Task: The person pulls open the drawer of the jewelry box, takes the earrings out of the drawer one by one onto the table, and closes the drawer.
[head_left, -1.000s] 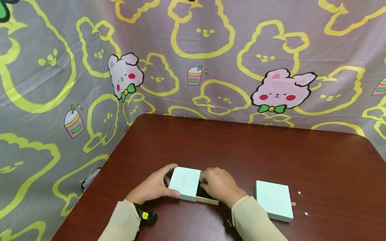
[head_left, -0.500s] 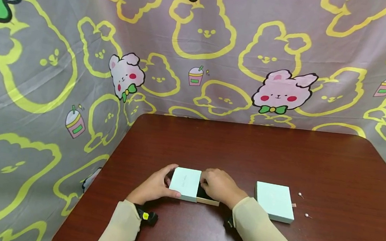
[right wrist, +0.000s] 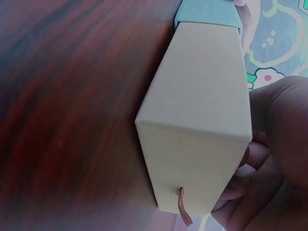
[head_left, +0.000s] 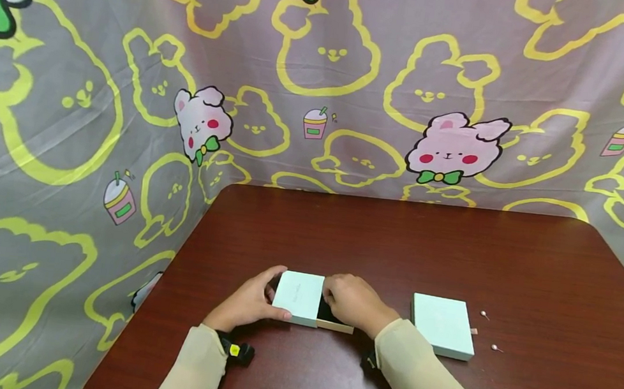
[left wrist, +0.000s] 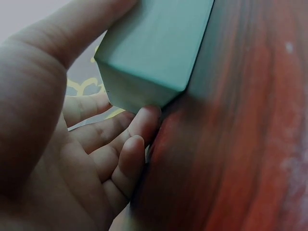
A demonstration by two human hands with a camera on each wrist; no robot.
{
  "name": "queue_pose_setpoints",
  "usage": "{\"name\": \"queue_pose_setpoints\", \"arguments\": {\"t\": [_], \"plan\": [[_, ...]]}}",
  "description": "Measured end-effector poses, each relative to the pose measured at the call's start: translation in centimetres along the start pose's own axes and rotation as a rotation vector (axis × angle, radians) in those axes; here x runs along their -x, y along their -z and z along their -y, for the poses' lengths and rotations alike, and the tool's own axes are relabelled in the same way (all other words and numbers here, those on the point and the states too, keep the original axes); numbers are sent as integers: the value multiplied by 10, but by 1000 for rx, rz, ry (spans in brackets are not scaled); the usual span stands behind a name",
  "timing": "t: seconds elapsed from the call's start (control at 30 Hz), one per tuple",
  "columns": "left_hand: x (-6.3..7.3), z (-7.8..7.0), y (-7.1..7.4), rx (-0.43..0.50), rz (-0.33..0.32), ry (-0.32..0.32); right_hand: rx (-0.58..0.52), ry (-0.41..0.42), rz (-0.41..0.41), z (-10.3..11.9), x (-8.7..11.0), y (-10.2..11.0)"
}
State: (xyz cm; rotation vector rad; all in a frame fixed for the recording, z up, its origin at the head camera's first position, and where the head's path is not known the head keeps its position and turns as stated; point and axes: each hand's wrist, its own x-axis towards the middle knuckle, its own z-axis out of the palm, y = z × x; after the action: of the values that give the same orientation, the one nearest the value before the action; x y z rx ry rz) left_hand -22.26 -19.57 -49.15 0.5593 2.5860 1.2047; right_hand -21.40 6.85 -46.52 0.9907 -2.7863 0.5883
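Observation:
A mint-green box sleeve (head_left: 298,297) lies on the table with its cream drawer (head_left: 336,327) pulled partly out to the right. My left hand (head_left: 246,301) grips the sleeve's left end, thumb along the near side and fingers round the far side. In the left wrist view, curled fingertips touch the sleeve's (left wrist: 149,43) end. My right hand (head_left: 356,299) reaches over the drawer with curled fingers down inside its dark interior. Whatever the fingertips pinch is hidden, so I cannot tell. A brown ribbon pull (right wrist: 182,207) hangs from the drawer's end in the right wrist view.
Right of my right forearm sits a second mint-green box (head_left: 442,323), closed, with a small ribbon tab (head_left: 474,331). Beyond it lie two small pearl-headed pieces with thin stems, one farther back (head_left: 484,314) and one nearer (head_left: 495,347). A patterned curtain (head_left: 358,97) surrounds the wooden table (head_left: 399,243).

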Motion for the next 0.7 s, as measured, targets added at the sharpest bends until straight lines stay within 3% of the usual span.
{"name": "queue_pose_setpoints", "arguments": {"t": [0.7], "plan": [[0, 0, 0, -7, -5, 12, -9, 16, 3, -4, -3, -2]]}}
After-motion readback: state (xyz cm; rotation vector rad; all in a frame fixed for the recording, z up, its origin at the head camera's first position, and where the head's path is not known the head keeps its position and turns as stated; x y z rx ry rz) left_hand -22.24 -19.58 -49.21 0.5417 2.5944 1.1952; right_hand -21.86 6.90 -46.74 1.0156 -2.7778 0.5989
